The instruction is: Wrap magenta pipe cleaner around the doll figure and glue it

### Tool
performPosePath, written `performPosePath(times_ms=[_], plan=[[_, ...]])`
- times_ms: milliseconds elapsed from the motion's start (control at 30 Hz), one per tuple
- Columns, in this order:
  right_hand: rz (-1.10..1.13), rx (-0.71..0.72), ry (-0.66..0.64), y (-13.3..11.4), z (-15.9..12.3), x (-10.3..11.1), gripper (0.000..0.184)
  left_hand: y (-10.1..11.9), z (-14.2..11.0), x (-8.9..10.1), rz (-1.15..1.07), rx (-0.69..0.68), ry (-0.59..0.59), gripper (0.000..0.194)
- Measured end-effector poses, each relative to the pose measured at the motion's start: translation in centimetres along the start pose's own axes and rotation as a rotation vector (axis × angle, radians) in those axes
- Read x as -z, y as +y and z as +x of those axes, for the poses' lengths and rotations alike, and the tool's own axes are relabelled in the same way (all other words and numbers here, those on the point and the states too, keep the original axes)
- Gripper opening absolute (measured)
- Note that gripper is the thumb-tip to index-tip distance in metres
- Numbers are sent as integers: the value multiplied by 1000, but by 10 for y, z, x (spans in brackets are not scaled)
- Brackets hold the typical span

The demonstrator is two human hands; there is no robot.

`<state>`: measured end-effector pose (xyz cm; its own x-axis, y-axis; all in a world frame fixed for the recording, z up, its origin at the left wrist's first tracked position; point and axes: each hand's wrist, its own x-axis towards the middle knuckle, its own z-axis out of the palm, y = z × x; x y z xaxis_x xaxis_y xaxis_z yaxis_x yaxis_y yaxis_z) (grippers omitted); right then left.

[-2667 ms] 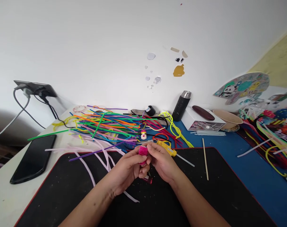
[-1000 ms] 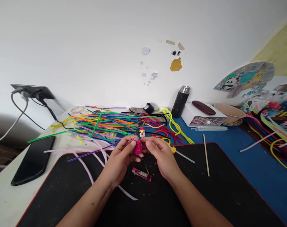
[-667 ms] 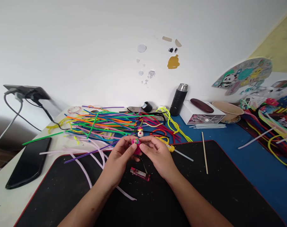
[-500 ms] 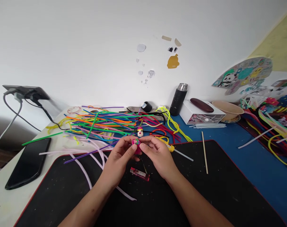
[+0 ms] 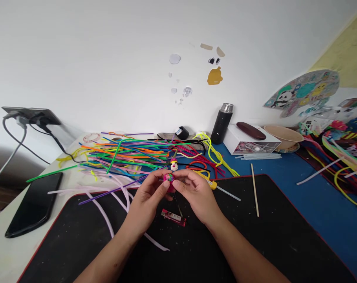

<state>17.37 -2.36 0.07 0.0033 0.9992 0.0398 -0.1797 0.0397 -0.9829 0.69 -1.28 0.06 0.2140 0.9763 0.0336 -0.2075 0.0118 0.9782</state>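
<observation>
Both hands pinch a small pink round piece with multicoloured bits on its face above the black mat. My left hand has thumb and fingers closed on its left side. From the other side, my right hand grips it with thumb and fingertips; part of the piece is hidden behind the fingers. Just behind the hands is a small figure head with a white face and a pink and yellow top. Below them lie a pink lighter and a thin dark strip.
Several coloured pipe cleaners spread across the back left. A yellow glue gun and a wooden stick lie to the right. Behind stand a black flask and a white box. A phone rests at left.
The pink piece has turned slightly, so more of its multicoloured face shows. Both hands stay almost in place, still pinching it.
</observation>
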Motion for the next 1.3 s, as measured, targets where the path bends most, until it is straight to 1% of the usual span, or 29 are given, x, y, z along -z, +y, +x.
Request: performPosePath(times_ms=[233,400,600,900,1100,1300], plan=[[5,9,0,2,-1,-2,25,-1,-1,1,10,3,3,35],[-9,12,6,1,-2,-2,26,1,-1,0,-7,15,-5,32],[-31,12,12,-2,-4,-3,25,2,-1,0,-6,27,-7,33],[-61,20,42,-4,-3,-5,24,-2,0,0,23,17,-15,34],[-62,30,45,-5,-2,-4,24,2,-2,-2,19,10,-11,34],[-34,4,61,-5,0,0,27,5,-3,-1,-5,42,-73,41]])
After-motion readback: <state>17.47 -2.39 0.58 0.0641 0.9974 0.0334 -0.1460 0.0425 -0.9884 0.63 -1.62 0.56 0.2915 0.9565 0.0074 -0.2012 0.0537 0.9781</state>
